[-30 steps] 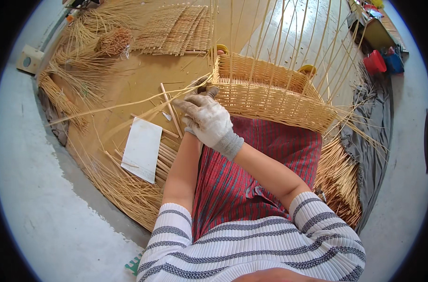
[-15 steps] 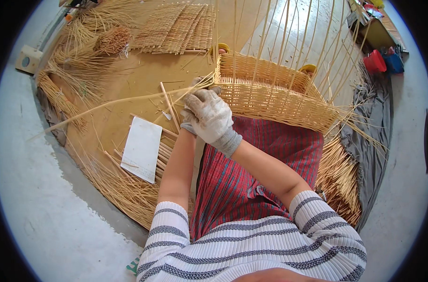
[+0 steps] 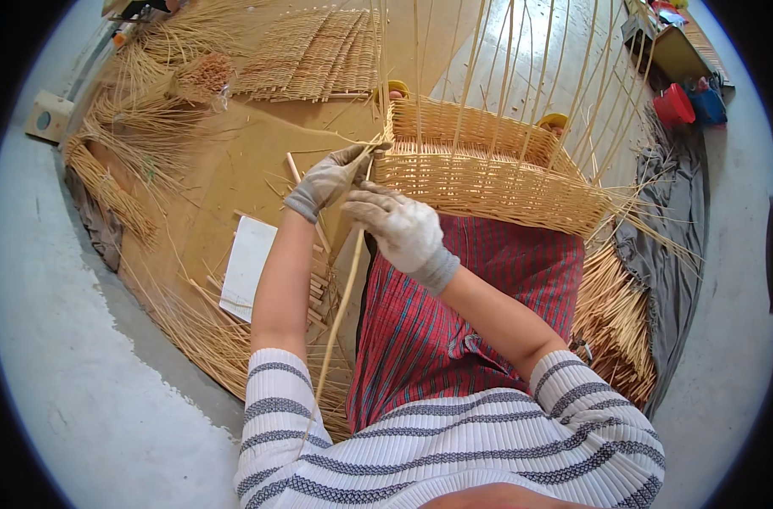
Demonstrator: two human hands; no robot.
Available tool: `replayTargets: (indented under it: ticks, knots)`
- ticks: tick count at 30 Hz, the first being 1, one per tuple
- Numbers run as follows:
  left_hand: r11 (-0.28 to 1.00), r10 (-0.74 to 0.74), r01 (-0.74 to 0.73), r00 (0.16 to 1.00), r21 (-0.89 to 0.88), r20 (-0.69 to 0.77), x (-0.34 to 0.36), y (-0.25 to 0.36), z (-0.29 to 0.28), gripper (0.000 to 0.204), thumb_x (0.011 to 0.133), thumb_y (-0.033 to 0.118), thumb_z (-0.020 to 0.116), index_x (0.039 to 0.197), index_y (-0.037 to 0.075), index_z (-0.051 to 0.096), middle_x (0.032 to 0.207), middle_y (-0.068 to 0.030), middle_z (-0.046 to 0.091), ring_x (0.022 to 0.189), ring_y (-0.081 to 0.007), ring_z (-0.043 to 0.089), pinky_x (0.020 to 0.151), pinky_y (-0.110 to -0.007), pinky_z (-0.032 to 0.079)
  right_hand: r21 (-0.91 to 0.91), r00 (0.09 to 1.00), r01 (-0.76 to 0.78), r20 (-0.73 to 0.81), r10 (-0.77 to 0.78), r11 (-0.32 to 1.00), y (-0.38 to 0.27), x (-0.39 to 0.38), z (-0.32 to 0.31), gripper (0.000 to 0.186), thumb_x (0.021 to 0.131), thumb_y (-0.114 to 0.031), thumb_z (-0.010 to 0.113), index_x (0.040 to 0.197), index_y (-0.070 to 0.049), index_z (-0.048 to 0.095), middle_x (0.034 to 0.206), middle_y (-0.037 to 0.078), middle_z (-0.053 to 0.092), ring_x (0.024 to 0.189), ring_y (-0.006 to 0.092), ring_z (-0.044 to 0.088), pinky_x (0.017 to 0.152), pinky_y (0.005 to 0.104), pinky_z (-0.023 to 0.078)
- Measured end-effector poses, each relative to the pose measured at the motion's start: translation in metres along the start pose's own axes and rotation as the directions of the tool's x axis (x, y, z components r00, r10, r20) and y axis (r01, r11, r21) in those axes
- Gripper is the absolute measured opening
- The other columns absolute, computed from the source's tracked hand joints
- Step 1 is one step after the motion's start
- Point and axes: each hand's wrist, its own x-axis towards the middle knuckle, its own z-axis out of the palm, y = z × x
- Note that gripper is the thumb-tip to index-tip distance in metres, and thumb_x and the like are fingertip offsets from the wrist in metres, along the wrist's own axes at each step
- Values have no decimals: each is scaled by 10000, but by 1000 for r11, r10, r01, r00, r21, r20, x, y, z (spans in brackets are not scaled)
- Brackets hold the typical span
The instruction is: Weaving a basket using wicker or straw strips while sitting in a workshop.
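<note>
A rectangular wicker basket (image 3: 488, 191) lies in front of me, several long upright stakes (image 3: 467, 85) rising from its sides. My left hand (image 3: 325, 180), in a soiled white glove, is closed at the basket's left corner, fingertips pinching the woven rods there. Just below it is my gloved right hand (image 3: 399, 227), its fingers together and curled over a long willow rod (image 3: 344, 301). That rod runs down from the corner past my left sleeve; my right thumb is hidden. A red striped cloth (image 3: 480, 314) covers my lap, under the basket's near side.
Bundles of thin rods (image 3: 149, 110) lie at the far left, beside a stack of woven panels (image 3: 314, 55). A white sheet (image 3: 249, 263) rests on cut sticks to my left. More rods (image 3: 611, 327) and grey cloth (image 3: 671, 229) are at right, with a red container (image 3: 675, 106) beyond.
The long rod has swung from pointing left to hanging down toward me. My hands have parted: the left stays near the corner, the right has come lower and nearer. The white sheet is partly covered.
</note>
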Motion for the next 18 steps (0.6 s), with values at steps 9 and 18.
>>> replayTargets:
  ticks: [9, 18]
  knots:
    - [982, 122, -86, 969, 168, -216, 2, -12, 49, 312, 967, 346, 804, 1102, 75, 728, 957, 6, 703, 893, -117, 627, 825, -300, 508, 741, 531, -567, -3, 847, 358, 72, 5, -44, 187, 1040, -125, 656, 1190, -137, 767, 1197, 109, 765, 967, 185, 747, 683, 314, 616]
    - [1000, -30, 19, 796, -24, -605, 19, -21, 82, 243, 880, 200, 889, 1006, 50, 746, 901, 9, 689, 807, -129, 598, 772, -288, 481, 547, 779, -262, -367, 509, 795, 104, 74, -41, 605, 1018, 35, 563, 1580, -132, 415, 1247, 128, 718, 1044, 204, 737, 750, 324, 590]
